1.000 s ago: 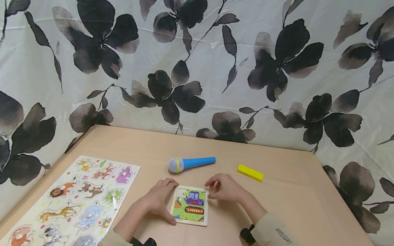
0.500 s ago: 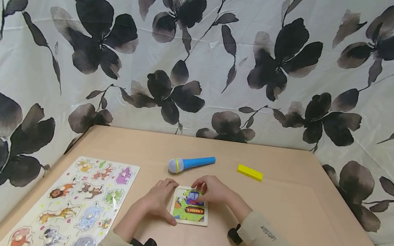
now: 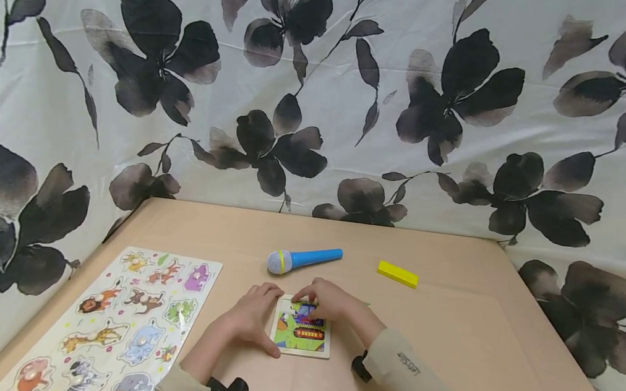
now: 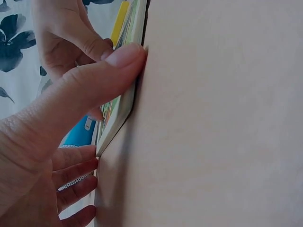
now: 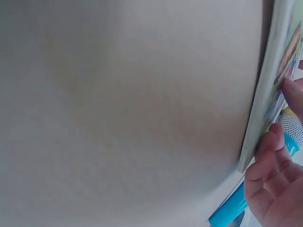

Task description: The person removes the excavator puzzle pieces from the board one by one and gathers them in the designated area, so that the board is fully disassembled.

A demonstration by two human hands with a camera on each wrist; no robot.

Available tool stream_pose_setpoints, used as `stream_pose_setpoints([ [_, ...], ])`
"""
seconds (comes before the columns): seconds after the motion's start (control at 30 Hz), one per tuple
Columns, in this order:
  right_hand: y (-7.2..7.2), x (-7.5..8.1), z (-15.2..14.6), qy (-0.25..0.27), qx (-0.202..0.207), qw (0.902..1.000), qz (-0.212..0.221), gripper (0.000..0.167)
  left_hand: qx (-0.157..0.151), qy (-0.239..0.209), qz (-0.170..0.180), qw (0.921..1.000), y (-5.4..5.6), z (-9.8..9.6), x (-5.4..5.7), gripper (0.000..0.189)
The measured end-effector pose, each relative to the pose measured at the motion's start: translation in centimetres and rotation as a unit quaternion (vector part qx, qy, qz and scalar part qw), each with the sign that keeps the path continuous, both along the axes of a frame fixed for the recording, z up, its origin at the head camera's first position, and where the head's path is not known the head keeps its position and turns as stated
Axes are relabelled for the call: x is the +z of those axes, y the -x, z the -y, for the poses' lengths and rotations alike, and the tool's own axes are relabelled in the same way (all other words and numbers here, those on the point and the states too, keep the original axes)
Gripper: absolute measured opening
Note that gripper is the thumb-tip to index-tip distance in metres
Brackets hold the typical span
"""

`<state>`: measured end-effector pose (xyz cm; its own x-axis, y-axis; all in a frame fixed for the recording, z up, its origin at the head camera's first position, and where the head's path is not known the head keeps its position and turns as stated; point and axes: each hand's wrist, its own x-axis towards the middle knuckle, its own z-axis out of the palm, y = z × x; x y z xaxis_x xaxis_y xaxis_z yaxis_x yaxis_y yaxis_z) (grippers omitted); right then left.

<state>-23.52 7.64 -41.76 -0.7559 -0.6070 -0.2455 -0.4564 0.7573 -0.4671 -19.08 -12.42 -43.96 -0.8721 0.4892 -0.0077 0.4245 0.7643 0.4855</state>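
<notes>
A small square picture puzzle point(image 3: 308, 346) in a pale frame lies flat on the table, showing a vehicle on tracks. My left hand point(image 3: 251, 315) holds it across the left side, the thumb point(image 4: 125, 56) against the near edge and the fingers by the far corner. My right hand point(image 3: 328, 301) reaches over the puzzle's upper part with bent fingers. In the right wrist view, one fingertip point(image 5: 289, 92) touches the picture and others point(image 5: 272, 138) are at the frame's edge. Whether they pinch a piece is hidden.
A blue toy microphone point(image 3: 312, 258) lies behind the puzzle. A yellow block point(image 3: 398, 274) lies farther right. On the left is a large animal puzzle board point(image 3: 134, 288). A tiny greenish sliver point(image 3: 367, 304) shows behind my right wrist. A floral cloth point(image 3: 352, 130) hangs behind the table.
My right hand has moved left from beside the puzzle's right edge onto its upper part. My left hand and the puzzle have stayed put.
</notes>
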Motion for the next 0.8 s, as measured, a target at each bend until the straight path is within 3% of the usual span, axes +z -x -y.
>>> stream_pose_setpoints([
  [0.8, -0.14, -0.09, 0.85, 0.013, -0.002, 0.9999, 0.001, 0.032, 0.000, -0.005, 0.005, 1.0000, -0.03, 0.13, 0.00, 0.110],
])
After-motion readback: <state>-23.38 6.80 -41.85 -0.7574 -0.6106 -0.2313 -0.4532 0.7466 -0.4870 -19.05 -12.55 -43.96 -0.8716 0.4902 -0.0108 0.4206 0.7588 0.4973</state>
